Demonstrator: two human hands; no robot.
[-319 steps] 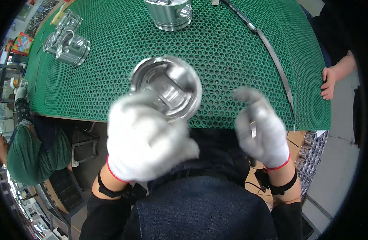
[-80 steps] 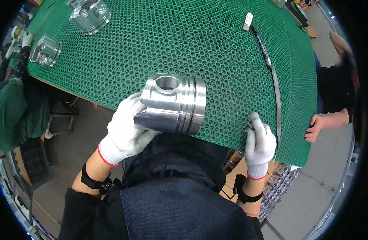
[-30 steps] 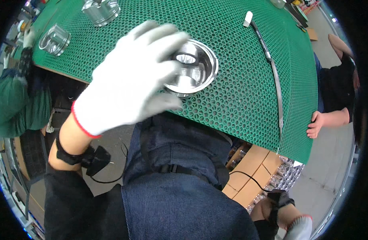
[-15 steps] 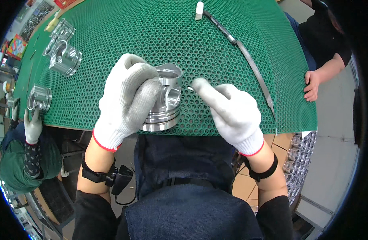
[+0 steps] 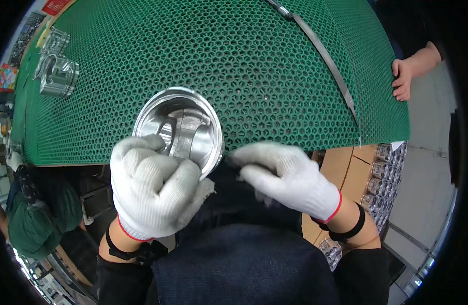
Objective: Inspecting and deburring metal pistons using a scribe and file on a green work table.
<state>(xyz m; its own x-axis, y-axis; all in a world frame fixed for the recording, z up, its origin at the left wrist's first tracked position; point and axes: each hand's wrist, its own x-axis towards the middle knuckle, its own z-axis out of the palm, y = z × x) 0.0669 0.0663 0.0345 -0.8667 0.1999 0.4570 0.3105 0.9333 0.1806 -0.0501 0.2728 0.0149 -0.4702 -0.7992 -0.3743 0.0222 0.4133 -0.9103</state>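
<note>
A shiny metal piston (image 5: 193,124) is tilted at the near edge of the green mat, its hollow underside facing up toward me. My left hand (image 5: 155,185), in a white knit glove with a red cuff, is closed on its lower left rim, fingers hooked over the edge. Beside the rim's lower right is my right hand (image 5: 292,178), gloved alike, its fingers curled and thumb drawn toward the index finger. Those fingertips are blurred, and whatever sits between them cannot be made out.
A long flat file-like metal blade (image 5: 325,58) lies on the green honeycomb mat (image 5: 254,66). More pistons (image 5: 60,76) stand at far left. A co-worker's hand (image 5: 402,80) rests at the right edge; another person (image 5: 46,223) sits at left. Several rows of pistons (image 5: 381,178) lie below right.
The piston has been tipped from upright on the mat, its open underside now showing, and brought nearer. Both hands have moved down toward me; the right one has come close to the rim.
</note>
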